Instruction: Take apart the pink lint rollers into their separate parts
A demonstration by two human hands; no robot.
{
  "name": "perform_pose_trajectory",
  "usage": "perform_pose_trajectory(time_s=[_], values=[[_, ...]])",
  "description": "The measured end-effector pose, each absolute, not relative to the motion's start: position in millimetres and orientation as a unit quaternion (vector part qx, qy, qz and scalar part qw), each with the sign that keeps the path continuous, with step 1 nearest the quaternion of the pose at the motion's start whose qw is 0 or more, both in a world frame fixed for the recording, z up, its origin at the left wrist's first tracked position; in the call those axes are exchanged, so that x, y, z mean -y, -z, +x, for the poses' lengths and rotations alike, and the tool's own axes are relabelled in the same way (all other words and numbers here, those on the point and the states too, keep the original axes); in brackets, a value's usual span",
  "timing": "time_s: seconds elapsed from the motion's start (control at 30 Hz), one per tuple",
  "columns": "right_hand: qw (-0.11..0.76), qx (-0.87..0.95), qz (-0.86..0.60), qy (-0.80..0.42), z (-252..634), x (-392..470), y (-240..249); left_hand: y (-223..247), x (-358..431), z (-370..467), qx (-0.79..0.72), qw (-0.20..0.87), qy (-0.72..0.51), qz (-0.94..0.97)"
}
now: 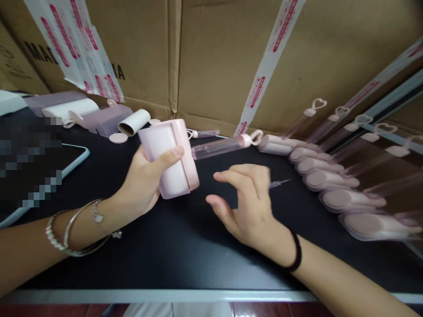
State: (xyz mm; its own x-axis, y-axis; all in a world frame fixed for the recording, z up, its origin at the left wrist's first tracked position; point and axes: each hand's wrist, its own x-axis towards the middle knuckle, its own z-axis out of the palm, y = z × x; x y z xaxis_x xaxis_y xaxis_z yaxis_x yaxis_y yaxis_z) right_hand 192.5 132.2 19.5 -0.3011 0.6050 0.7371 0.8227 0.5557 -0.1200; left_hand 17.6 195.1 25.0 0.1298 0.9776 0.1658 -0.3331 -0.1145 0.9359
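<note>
My left hand (148, 176) is wrapped round a pale pink plastic case (176, 176), holding it tilted above the black tabletop. From the case's right side sticks out a clear pink tube (218, 148), tipped with a heart-shaped loop (256, 138). Just below and right of that tube, my right hand (246, 200) hovers with thumb and fingers apart and nothing between them. Behind its knuckles a small clear pointed piece (280, 183) lies on the table.
Along the right stands a row of similar pink cases (330, 179) with heart-topped tubes. At the back left lie mauve case shells (107, 119), a white hollow sleeve (135, 122) and pink discs (118, 138). A tablet (76, 154) rests at left; cardboard boxes (214, 57) form the back.
</note>
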Motion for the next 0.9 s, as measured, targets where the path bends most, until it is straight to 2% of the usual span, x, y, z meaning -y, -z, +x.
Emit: perform_pose_trajectory(time_s=[0.1,0.13,0.2,0.3,0.4,0.47,0.67,0.9], values=[[0.478,0.695,-0.493,-0.215,179,-132,-8,-19,-189,16,-0.306,0.543,-0.558,0.549],[0.499,0.647,-0.495,-0.295,177,-136,-6,-16,-187,15,-0.304,0.527,-0.523,0.597],[0.531,0.586,-0.499,-0.353,181,-148,-5,-9,-185,13,-0.309,0.475,-0.431,0.702],[0.533,0.596,-0.55,-0.241,212,-174,-12,-2,-192,10,-0.338,0.39,-0.355,0.779],[0.461,0.617,-0.634,0.069,271,-201,-20,-2,-206,7,-0.387,0.378,-0.373,0.753],[0.447,0.577,-0.668,0.144,315,-214,-22,-4,-214,6,-0.412,0.397,-0.398,0.717],[0.396,0.527,-0.717,0.225,408,-223,1,-9,-217,8,-0.442,0.457,-0.431,0.64],[0.408,0.518,-0.707,0.256,433,-228,22,-23,-237,-1,-0.445,0.438,-0.498,0.602]])
